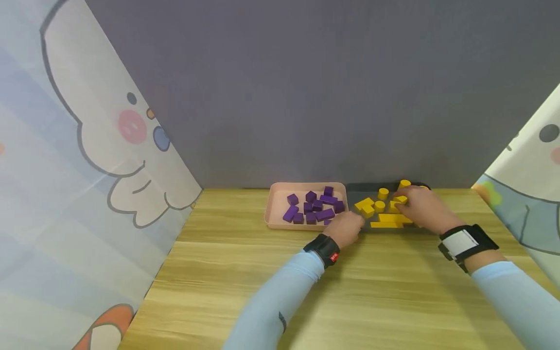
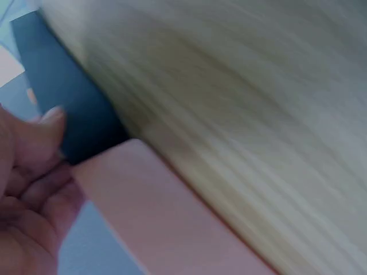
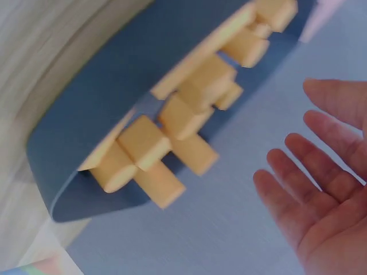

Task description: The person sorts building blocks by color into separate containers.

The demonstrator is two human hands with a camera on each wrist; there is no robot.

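My left hand [image 1: 344, 228] is at the near edge where two trays meet. In the left wrist view its thumb [image 2: 53, 127] lies on the rim of the dark tray [image 2: 71, 86], and its curled fingers sit beside the corner of the pink tray [image 2: 155, 206]; it grips the dark tray's rim. My right hand [image 1: 422, 206] is over the right part of the dark tray, close to a yellow block [image 1: 400, 199]. The right wrist view shows its fingers [image 3: 287, 189] spread and slightly bent, holding nothing, apart from the yellow blocks [image 3: 143, 141].
Inside the pink tray [image 1: 273, 224] lie several purple blocks [image 1: 324, 214]. Yellow cylinders [image 1: 383, 193] and long yellow bars [image 1: 389, 218] are in the dark tray. Both trays stand on a wood-grain table [image 1: 245, 272] against a grey wall [image 1: 297, 97]; cartoon-printed sheets [image 1: 87, 204] flank it.
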